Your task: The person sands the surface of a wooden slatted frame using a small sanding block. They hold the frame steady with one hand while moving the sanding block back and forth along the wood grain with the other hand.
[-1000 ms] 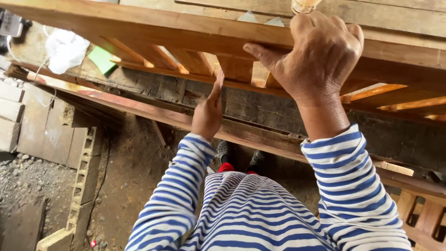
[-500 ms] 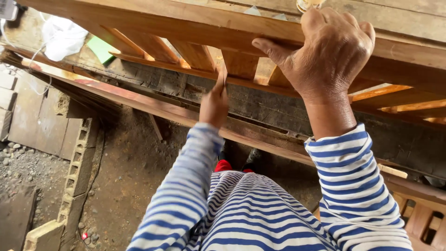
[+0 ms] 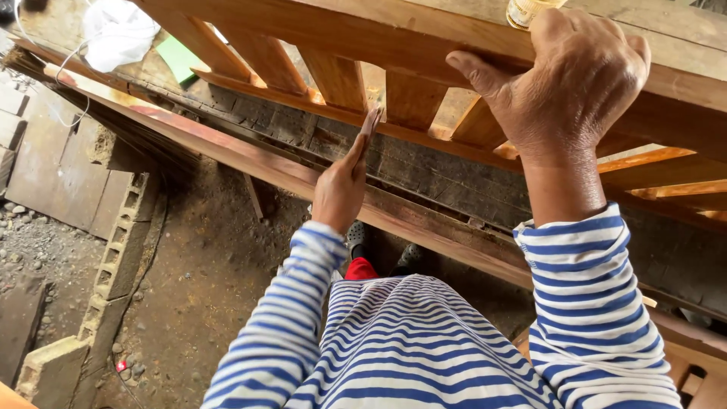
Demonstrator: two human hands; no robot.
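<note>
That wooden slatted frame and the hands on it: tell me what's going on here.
A person in a blue-and-white striped top stands over a wooden slatted frame lying across a workbench. The right hand rests on the frame's top rail, fingers curled over it, steadying it. The left hand reaches under the rail, pressing a small flat piece, possibly sandpaper, against a slat's lower end. A small jar stands just past the right hand. Concrete blocks lie on the dirt floor.

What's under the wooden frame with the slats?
Under the frame lie dark old boards and a long reddish plank. The right hand covers part of its top rail.
</note>
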